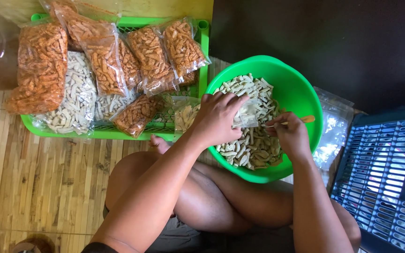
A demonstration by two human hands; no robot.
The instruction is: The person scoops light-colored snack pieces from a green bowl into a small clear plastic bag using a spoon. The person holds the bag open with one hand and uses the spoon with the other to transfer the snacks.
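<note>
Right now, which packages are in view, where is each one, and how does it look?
Orange snack bags: clear, sealed, piled in the green tray, upper left.
Pale snack bags: clear, under the orange ones.
Small clear bag: held by the left hand over the green bowl.
Empty clear bags: right of the bowl.

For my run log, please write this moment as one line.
left hand: holds small clear bag | right hand: holds wooden spoon | green bowl: pale snack sticks
</note>
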